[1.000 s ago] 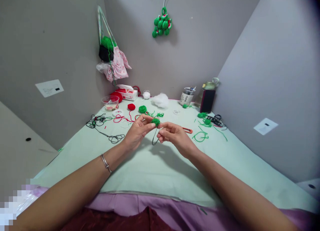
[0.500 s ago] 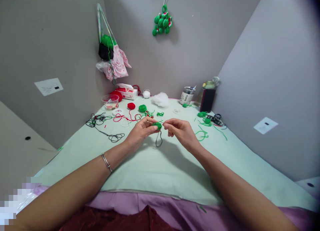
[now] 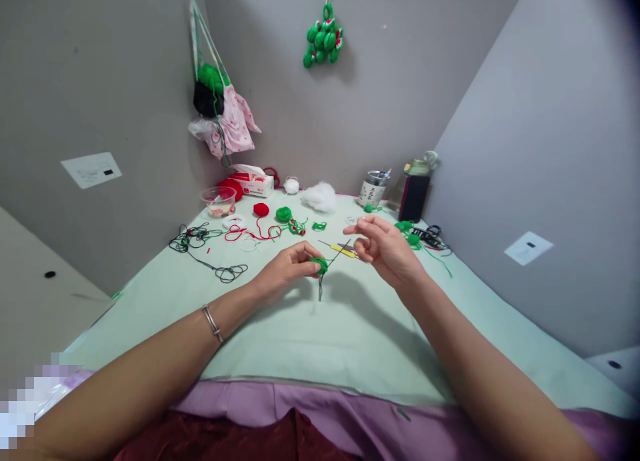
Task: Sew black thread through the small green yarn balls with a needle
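Note:
My left hand pinches a small green crocheted piece just above the pale green table cover. A dark thread runs taut from the piece up to my right hand, and a short dark loop hangs below the piece. My right hand is raised to the right of the piece, thumb and forefinger pinched on the thread's end, the other fingers spread. A yellow-handled tool lies on the cover between the hands.
Behind lie a red yarn ball, a green yarn ball, tangled black thread, white stuffing, a plastic cup, a tin of tools, a dark bottle and green scraps. Green crocheted pieces hang on the wall.
My right hand has pulled away up and to the right, drawing the dark thread taut. My left hand has dropped slightly with the green piece. The yellow-handled tool has come into sight.

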### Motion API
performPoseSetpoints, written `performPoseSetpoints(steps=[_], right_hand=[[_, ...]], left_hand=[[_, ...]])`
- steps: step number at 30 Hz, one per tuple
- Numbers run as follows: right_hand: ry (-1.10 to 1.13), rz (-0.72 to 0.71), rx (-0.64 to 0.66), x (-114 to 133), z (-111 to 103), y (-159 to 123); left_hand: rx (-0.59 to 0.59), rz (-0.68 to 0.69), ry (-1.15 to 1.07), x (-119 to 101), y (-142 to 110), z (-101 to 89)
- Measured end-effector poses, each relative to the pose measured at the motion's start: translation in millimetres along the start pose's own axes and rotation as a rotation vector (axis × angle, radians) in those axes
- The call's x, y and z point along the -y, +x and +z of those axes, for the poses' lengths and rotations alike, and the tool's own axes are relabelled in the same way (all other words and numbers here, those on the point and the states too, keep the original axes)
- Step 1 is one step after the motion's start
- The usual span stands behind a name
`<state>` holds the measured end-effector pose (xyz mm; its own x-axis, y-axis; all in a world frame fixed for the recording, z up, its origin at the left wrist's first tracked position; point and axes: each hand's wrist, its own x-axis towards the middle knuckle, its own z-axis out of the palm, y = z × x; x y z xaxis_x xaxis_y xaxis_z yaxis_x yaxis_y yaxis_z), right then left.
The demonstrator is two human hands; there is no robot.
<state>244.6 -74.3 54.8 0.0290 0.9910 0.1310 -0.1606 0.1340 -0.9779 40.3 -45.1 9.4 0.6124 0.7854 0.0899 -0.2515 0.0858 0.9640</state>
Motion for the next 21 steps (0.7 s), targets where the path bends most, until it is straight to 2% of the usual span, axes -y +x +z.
performPoseSetpoints(steps=[3,5,10,13,16,21], right_hand=[[0.024,0.138,0.201,8,-4,-3],[0.042,0.120,0.218,13,-8,-3],[0.200,-0.142,-0.142,26,-42,14],[0.245,-0.238,-0.283,31,-64,22],[0.246,-0.267,-0.316,32,-71,23],[0.201,-0.272,-0.263,37,-57,14]], left_hand=[[0.005,-0.025,-0.013,-2,0,0.8],[0.004,-0.033,-0.014,-3,0,-0.1],[0.027,-0.037,0.031,-3,1,-4.9],[0.043,-0.028,0.054,-1,2,-7.6],[0.058,-0.003,0.065,1,2,-10.0],[0.033,-0.024,0.051,-1,3,-14.6]])
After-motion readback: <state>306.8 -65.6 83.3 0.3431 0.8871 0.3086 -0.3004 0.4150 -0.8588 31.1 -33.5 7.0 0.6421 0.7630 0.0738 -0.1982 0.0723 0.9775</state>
